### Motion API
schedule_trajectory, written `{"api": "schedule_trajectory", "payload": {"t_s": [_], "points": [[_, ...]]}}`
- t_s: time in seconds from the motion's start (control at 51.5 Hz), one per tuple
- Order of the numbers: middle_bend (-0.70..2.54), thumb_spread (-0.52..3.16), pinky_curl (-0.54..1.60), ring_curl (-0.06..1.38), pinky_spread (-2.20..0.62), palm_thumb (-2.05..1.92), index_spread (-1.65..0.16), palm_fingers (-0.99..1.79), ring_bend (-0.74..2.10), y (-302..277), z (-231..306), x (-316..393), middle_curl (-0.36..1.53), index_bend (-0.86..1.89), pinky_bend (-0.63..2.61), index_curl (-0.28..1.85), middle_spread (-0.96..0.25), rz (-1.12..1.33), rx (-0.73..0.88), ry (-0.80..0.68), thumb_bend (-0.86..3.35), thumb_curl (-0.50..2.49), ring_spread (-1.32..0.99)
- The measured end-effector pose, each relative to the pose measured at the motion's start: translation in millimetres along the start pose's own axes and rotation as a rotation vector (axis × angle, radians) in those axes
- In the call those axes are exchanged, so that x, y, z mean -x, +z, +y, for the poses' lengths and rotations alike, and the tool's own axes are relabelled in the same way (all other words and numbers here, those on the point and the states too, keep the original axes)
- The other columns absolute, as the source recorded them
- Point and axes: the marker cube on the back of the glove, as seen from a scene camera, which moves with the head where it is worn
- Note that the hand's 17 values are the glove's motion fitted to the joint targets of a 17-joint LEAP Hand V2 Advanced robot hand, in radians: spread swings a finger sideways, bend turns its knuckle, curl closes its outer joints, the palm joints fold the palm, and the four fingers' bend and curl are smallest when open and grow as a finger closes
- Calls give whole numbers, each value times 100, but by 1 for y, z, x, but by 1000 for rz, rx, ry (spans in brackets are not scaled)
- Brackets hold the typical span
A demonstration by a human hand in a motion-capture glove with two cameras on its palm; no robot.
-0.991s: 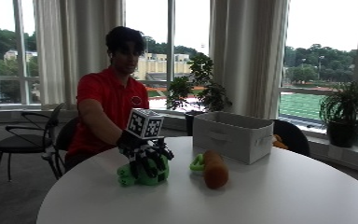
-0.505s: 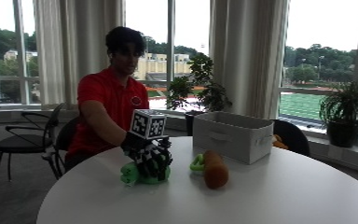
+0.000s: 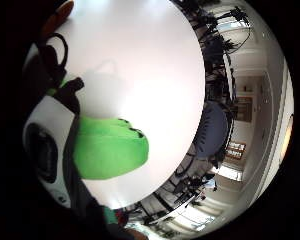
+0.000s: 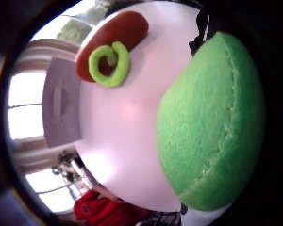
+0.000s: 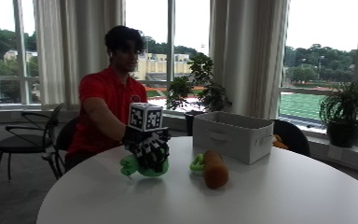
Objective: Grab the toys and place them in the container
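Gloved right hand point(image 5: 148, 150) covers green toy point(image 5: 143, 167) — grip hidden.

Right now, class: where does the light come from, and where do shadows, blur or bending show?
Outside view: bright windows backlight the person; gloved right hand holds the green toy.
Little-finger palm view: shadow on the bent-rimmed table.
Thumb palm view: the toy looms blurred.
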Motion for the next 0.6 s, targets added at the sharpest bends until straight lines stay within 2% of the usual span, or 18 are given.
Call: {"api": "schedule_trajectory", "payload": {"t_s": [0.233,0.428,0.602], "points": [[45,59,35,39,-39,71,-45,87,94,-67,9,22,65,38,109,43,-46,-3,4,-14,3,78,-50],[39,55,36,39,-37,72,-46,78,89,-146,12,45,69,39,111,51,-47,-1,-91,-16,0,83,-51],[36,53,37,40,-37,73,-47,77,88,-186,11,65,74,37,112,58,-48,9,-154,-6,-1,88,-51]]}}
